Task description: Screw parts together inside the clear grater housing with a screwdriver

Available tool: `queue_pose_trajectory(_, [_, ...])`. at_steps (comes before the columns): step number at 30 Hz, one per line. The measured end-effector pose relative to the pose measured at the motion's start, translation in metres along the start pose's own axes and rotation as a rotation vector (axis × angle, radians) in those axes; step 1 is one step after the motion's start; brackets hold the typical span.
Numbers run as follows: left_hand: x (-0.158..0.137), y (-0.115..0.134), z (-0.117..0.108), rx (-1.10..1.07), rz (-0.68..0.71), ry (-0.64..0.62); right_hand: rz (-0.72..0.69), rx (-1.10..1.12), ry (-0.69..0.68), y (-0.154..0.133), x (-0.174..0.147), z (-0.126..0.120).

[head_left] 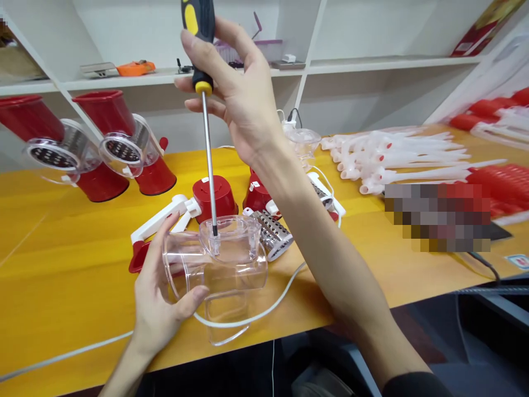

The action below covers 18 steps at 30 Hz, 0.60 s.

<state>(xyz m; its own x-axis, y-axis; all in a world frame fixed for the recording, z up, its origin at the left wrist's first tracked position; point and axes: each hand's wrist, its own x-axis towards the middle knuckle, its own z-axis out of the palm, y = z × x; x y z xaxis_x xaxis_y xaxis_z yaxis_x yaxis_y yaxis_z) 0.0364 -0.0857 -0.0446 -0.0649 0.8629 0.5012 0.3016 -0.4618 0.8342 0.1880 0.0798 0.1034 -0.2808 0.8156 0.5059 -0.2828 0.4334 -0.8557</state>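
With your clear plastic housing (235, 270) as the clock's centre and twelve pointing away from you, begin at six: the white cable (231, 325) crosses the housing's lower chute. It could snag and drag the piece if you turn it; you can't tell from here whether the cable runs in front of the chute or behind. The housing sits at the near edge of the yellow table (95, 264) and could rock or slide, since only one hand steadies it.

Your left hand (155, 311), at eight, has its fingers parted moderately wide, thumb on the near side and index along the far side, grasping the round open end.

At eleven, your screwdriver (208, 154) stands almost upright, its tip inside the housing's upper opening. Whether it meets a screw is too small to tell. Poor seating or a sideways lean could make it slip and scratch the plastic; too hard a twist could crack it.

Above, toward twelve, your right hand (243, 99) grasps the handle rather loosely, thumb on one side, lower fingers only partly curled.

Beyond, a grater drum (270, 231) lies at two, close enough to knock, and a red base (215, 193) stands near twelve.
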Motion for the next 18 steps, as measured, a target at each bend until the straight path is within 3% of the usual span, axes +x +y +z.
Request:
queue_pose_trajectory(6, [-0.002, 0.000, 0.001, 0.065, 0.092, 0.009, -0.019, 0.049, -0.083, -0.011, -0.008, 0.002])
queue_pose_trajectory(18, [-0.006, -0.006, 0.000, 0.037, 0.040, 0.027, -0.168, 0.009, -0.085, -0.014, -0.011, -0.004])
